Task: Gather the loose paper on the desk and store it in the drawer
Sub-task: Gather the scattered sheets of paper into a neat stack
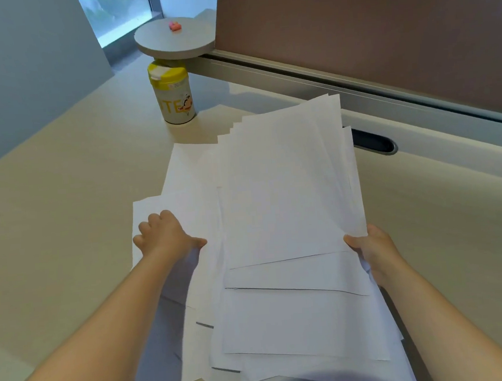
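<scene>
Paper (282, 218), loose white sheets fanned on desk (64, 205), just in front of yellow-lid can (173, 97). Left hand (164, 236) curled, pinching stack's left edge w/ thumb. Right hand (374, 249) grips right edge, sheets lifted slightly.

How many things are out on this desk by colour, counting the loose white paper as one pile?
White: 1, the paper pile, with the left hand and the right hand each in a grip on it
Yellow and white: 1, the canister
Pink: 1, the small object on the round shelf
Total: 3
</scene>
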A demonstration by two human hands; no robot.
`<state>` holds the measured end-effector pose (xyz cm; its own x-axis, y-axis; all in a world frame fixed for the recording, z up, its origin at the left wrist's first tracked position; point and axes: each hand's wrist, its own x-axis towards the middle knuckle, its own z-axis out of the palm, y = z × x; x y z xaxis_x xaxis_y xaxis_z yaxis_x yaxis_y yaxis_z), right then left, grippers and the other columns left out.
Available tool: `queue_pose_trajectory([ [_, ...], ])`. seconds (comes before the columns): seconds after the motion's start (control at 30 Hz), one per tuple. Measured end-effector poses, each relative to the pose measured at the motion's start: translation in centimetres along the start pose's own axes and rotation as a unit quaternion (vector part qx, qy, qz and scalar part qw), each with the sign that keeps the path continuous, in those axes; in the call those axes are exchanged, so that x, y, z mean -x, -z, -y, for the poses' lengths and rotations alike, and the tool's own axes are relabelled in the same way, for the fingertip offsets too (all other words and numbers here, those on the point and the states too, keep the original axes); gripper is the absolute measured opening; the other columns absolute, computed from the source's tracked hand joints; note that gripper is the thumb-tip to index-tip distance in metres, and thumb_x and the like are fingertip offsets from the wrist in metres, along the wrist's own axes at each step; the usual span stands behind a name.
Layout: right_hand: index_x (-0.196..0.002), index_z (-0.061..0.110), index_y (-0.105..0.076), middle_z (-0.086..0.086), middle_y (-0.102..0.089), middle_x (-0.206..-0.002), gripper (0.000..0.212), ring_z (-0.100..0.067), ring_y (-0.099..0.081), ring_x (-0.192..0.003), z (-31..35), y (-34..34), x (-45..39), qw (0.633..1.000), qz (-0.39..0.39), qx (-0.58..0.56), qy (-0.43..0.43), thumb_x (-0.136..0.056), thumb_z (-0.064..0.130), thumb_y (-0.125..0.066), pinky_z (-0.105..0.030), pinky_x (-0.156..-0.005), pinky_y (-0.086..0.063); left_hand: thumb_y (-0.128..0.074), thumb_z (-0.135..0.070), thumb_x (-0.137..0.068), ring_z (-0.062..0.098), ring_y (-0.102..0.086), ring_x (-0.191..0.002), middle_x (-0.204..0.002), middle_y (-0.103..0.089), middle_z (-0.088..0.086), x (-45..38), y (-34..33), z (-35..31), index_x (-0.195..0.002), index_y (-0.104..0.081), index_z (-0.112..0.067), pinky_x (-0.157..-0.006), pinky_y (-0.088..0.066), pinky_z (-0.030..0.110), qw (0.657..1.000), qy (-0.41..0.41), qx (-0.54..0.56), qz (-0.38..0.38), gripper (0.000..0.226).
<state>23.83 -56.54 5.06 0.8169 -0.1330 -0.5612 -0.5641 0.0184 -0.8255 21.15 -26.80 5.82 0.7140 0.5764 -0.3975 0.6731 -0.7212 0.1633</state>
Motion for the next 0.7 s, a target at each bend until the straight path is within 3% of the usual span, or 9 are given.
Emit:
queue_pose_trajectory([
  [0.13,-0.128,-0.002,-0.046,-0.021,-0.055,-0.127,0.043,-0.011,-0.055,-0.071,-0.2,-0.4,0.8,1.0,-0.008,-0.028,-0.003,-0.086,-0.013,-0.045,-0.012,-0.051,-0.051,-0.074,-0.046,-0.066,0.036,-0.035,-0.125,-0.136,-0.034,0.017,-0.3,0.1,0.3,-0.131,-0.032,-0.004,-0.097,-0.038,0.043,1.0,0.001,0.021,0.004,0.089],
  [0.23,-0.129,-0.002,-0.045,-0.021,-0.054,-0.13,0.043,-0.016,-0.056,-0.076,-0.4,-0.3,1.3,1.0,-0.018,-0.025,-0.002,-0.087,-0.012,-0.045,-0.023,-0.07,-0.046,-0.077,-0.031,-0.07,0.041,-0.043,-0.122,-0.138,-0.031,0.021,-0.7,0.6,0.4,-0.133,-0.025,0.002,-0.091,-0.043,0.044,0.994,0.019,0.104,0.042,0.088],
  [0.3,-0.129,-0.001,-0.045,-0.019,-0.054,-0.129,0.044,-0.025,-0.056,-0.09,-0.6,-0.3,1.5,0.999,-0.03,-0.019,-0.003,-0.087,-0.011,-0.045,-0.028,-0.076,-0.045,-0.073,-0.021,-0.074,0.041,-0.049,-0.118,-0.134,-0.042,0.023,-1.0,0.7,0.3,-0.129,-0.031,0.004,-0.089,-0.043,0.043,0.989,0.015,0.136,0.062,0.074],
  [0.33,-0.129,0.0,-0.045,-0.017,-0.056,-0.124,0.044,-0.026,-0.054,-0.095,-0.6,-0.2,1.7,0.999,-0.037,-0.015,-0.005,-0.087,-0.011,-0.045,-0.028,-0.075,-0.045,-0.07,-0.018,-0.078,0.039,-0.053,-0.112,-0.124,-0.051,0.021,-1.1,0.7,0.3,-0.12,-0.041,0.002,-0.085,-0.043,0.04,0.988,-0.011,0.144,0.062,0.055],
  [0.4,-0.128,0.001,-0.047,-0.015,-0.057,-0.116,0.043,-0.026,-0.055,-0.094,-0.7,-0.1,2.2,0.999,-0.049,-0.01,-0.006,-0.087,-0.009,-0.046,-0.025,-0.069,-0.044,-0.061,-0.013,-0.083,0.031,-0.054,-0.089,-0.09,-0.06,0.011,-1.3,0.6,0.4,-0.081,-0.053,-0.008,-0.067,-0.04,0.032,0.982,-0.063,0.17,0.055,0.009],
  [0.43,-0.128,0.001,-0.047,-0.014,-0.058,-0.113,0.042,-0.025,-0.057,-0.087,-0.6,0.0,2.4,0.998,-0.055,-0.009,-0.005,-0.087,-0.009,-0.046,-0.024,-0.068,-0.044,-0.057,-0.01,-0.083,0.028,-0.05,-0.08,-0.075,-0.055,0.007,-1.4,0.5,0.3,-0.067,-0.048,-0.01,-0.059,-0.036,0.029,0.976,-0.084,0.193,0.06,0.019],
  [0.5,-0.127,0.0,-0.047,-0.01,-0.06,-0.102,0.041,-0.017,-0.057,-0.075,-0.5,0.4,2.8,0.998,-0.065,-0.013,0.0,-0.087,-0.008,-0.047,-0.023,-0.063,-0.047,-0.05,-0.006,-0.085,0.025,-0.044,-0.074,-0.064,-0.045,0.004,-1.3,0.6,0.1,-0.06,-0.041,-0.01,-0.053,-0.029,0.027,0.961,-0.112,0.238,0.084,0.027],
  [0.6,-0.127,-0.001,-0.046,-0.004,-0.06,-0.089,0.04,-0.013,-0.056,-0.072,-0.4,1.6,3.7,0.997,-0.076,-0.031,0.004,-0.087,-0.008,-0.046,-0.025,-0.065,-0.047,-0.045,-0.002,-0.089,0.026,-0.047,-0.081,-0.081,-0.053,0.013,-0.3,0.9,-0.8,-0.08,-0.049,-0.008,-0.068,-0.038,0.03,0.936,-0.15,0.285,0.142,0.012],
  [0.7,-0.127,0.0,-0.047,-0.008,-0.061,-0.095,0.04,-0.016,-0.057,-0.074,-0.5,3.4,4.8,0.996,-0.084,-0.044,0.002,-0.087,-0.008,-0.046,-0.027,-0.068,-0.046,-0.045,0.0,-0.091,0.028,-0.055,-0.092,-0.1,-0.06,0.015,1.3,0.7,-1.6,-0.1,-0.055,-0.01,-0.089,-0.046,0.035,0.903,-0.173,0.309,0.242,0.017],
])
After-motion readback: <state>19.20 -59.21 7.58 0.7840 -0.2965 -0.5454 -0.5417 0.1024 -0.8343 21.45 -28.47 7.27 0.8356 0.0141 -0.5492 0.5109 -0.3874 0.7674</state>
